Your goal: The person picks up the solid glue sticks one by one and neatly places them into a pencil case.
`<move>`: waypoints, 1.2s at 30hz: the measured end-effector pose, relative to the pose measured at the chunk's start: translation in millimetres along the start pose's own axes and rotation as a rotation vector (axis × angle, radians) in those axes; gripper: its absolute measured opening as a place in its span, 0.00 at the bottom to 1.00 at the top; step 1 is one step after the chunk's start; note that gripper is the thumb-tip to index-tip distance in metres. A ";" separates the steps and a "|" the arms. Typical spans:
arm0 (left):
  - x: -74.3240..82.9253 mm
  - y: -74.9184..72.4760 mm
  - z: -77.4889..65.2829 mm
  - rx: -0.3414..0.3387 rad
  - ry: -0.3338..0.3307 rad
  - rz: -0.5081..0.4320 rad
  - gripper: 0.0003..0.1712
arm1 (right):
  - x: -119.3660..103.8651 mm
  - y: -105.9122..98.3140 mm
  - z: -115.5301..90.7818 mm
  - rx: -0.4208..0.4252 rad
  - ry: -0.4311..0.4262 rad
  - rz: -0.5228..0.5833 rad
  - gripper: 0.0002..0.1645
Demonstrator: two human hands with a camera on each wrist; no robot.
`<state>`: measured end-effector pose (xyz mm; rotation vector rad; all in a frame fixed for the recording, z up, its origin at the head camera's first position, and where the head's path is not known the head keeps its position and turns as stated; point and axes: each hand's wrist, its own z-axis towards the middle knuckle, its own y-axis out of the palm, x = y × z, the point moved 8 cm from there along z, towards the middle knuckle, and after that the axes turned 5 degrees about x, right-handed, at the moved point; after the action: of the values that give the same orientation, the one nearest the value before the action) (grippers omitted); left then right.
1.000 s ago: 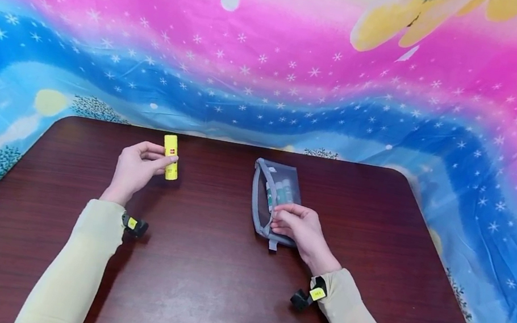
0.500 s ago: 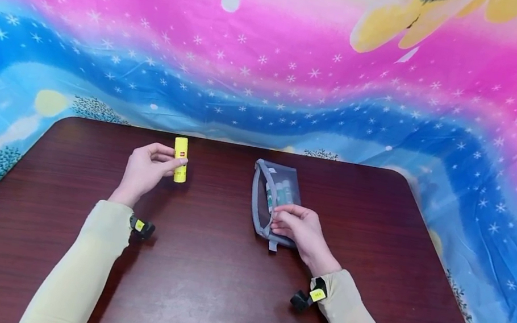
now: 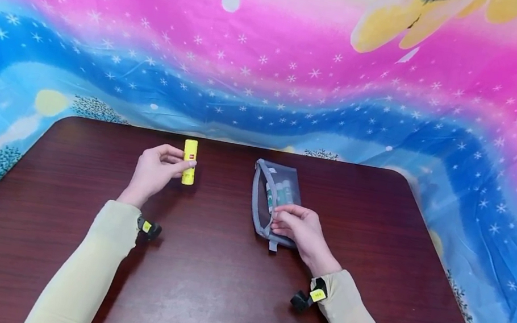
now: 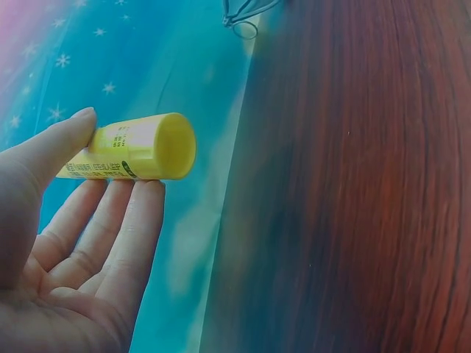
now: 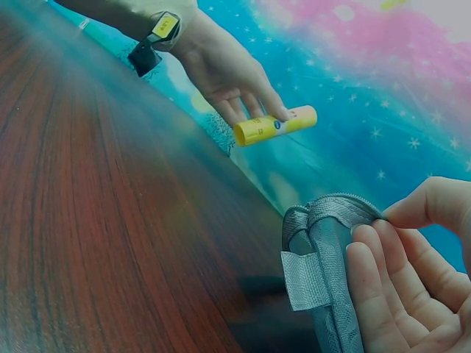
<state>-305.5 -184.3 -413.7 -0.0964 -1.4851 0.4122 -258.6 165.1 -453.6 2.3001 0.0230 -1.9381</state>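
Observation:
My left hand (image 3: 152, 173) pinches a yellow glue stick (image 3: 189, 162) between thumb and fingertips, upright above the table at the far left of centre. The left wrist view shows the thumb on one side of the glue stick (image 4: 140, 147) and the fingertips on the other. To the right lies a grey mesh zipper pouch (image 3: 258, 207), its mouth open towards the left. Green and white tubes (image 3: 284, 192) show inside it. My right hand (image 3: 299, 227) pinches the zipped edge of the pouch, as the pouch (image 5: 331, 250) in the right wrist view also shows.
The dark wood-grain table (image 3: 206, 279) carries the pouch near its far side. Behind and around it hangs a pink and blue printed cloth (image 3: 254, 68). Each wrist wears a small black camera, such as the left wrist camera (image 3: 150, 229).
My left hand has moved right with the glue stick, closer to the pouch. The right hand and the pouch have stayed in place.

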 end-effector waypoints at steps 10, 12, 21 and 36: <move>5.2 12.0 -1.0 -0.014 0.002 -0.019 0.28 | -0.8 -0.5 0.6 0.003 -0.003 -0.015 0.20; 6.2 15.5 -0.7 -0.016 0.003 -0.027 0.27 | -0.9 -0.7 0.9 0.003 -0.006 -0.012 0.19; 10.3 30.3 -3.0 -0.034 0.003 -0.060 0.26 | 1.5 0.4 1.5 -0.008 -0.010 0.014 0.19; 20.9 45.8 -8.3 -0.059 0.011 -0.068 0.24 | 0.8 1.9 0.9 -0.011 -0.012 0.002 0.19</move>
<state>-306.3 -133.5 -409.1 -0.0946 -1.4858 0.3132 -259.2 163.1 -454.3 2.2807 0.0309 -1.9457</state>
